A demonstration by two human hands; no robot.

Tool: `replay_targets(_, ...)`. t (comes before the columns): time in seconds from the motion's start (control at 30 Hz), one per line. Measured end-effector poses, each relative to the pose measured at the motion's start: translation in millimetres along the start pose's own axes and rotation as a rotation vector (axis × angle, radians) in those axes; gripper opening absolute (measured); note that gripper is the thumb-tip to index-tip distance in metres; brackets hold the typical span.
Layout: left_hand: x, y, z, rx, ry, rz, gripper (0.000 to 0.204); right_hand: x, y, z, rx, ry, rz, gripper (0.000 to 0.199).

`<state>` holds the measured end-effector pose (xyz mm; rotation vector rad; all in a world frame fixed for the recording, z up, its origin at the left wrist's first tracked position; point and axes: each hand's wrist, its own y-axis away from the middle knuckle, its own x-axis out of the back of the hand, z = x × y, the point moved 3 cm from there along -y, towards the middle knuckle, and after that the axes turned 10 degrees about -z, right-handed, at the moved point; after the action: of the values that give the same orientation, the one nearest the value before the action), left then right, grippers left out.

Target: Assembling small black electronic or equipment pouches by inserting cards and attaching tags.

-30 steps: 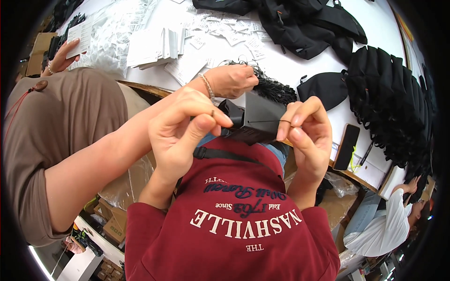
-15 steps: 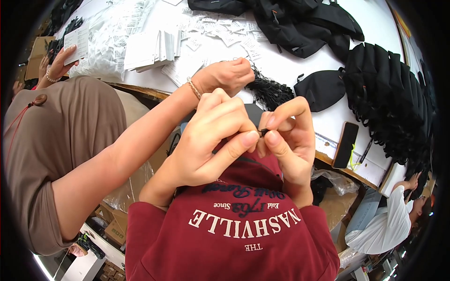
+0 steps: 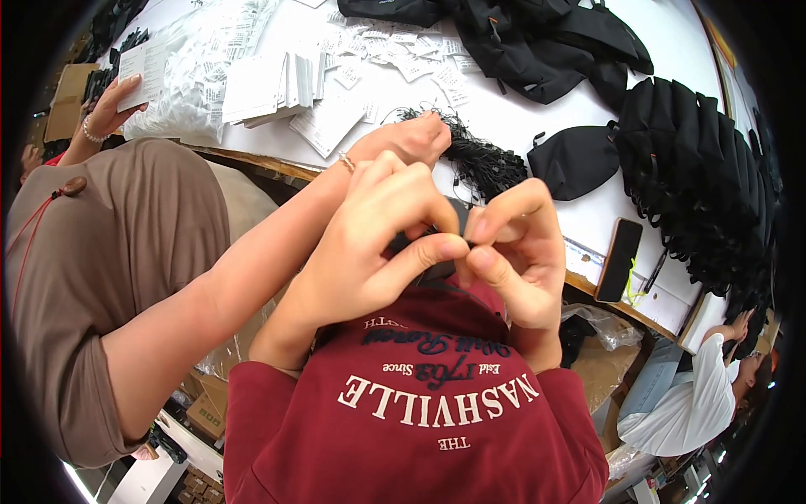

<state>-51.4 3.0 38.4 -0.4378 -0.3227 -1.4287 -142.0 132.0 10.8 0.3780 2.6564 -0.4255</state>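
Note:
My left hand (image 3: pixel 369 244) and my right hand (image 3: pixel 522 252) meet in front of my dark red shirt, fingertip to fingertip. Thumb and forefinger of each are pinched together on a small black piece (image 3: pixel 472 244), mostly covered by the fingertips, so its exact kind cannot be made out. Part of something dark shows beneath my left fingers. Just beyond, a co-worker's hand (image 3: pixel 411 139) with a bracelet reaches over my left hand to a bundle of thin black strings (image 3: pixel 487 160) on the table.
On the white table (image 3: pixel 537 118) lie loose printed labels (image 3: pixel 403 59), a stack of white cards (image 3: pixel 267 88) and a clear bag of labels (image 3: pixel 201 67). Black bags (image 3: pixel 546 50) and a row of black pieces (image 3: pixel 688 176) lie right, near a phone (image 3: pixel 620 259). Co-workers sit on both sides.
My left hand has shifted slightly and the black piece is now more covered by my fingertips. The co-worker's reaching arm has moved a little, and the card at far left has shifted.

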Motion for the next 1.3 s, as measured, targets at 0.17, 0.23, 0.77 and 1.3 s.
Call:
replay_targets(0.17, -10.7, 1.1, -21.2, 0.092, 0.427, -0.064, 0.025, -1.5, 2.3, 6.0, -0.09, -0.303, -0.11, 0.017)
replay_targets(0.23, -13.5, 0.6, -28.9, 0.123, 0.431, -0.065, 0.025, 2.5, -2.2, 8.7, -0.118, -0.318, -0.087, 0.017)
replay_targets(0.77, -66.4, 78.6, -83.2, 0.164, 0.029, 0.26, 0.03, 14.4, -4.1, 31.4, -0.094, -0.551, -0.053, 0.018)
replay_targets(1.3, -58.4, 57.1, -103.8, -0.038, -0.047, 0.056, 0.032, 59.7, 49.2, 27.9, -0.073, -0.466, 0.132, 0.018)
